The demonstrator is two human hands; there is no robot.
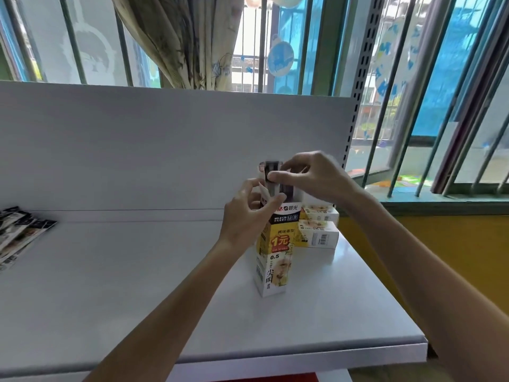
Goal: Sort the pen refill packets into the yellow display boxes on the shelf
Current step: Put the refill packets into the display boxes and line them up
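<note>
Head view: left hand (245,213) grips the upright yellow display box (275,260), right hand (311,177) pinches refill packets (271,172) protruding from it.

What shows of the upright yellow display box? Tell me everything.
The upright display box is a tall, narrow carton of printed card: dark logo band on top, yellow middle with a red price badge, white base marked 0.5. It stands on end on the white shelf, top open, a flap raised. The left hand grips its upper part; the right hand pinches dark refill packets sticking out of its mouth. Two similar boxes lie behind it.
</note>
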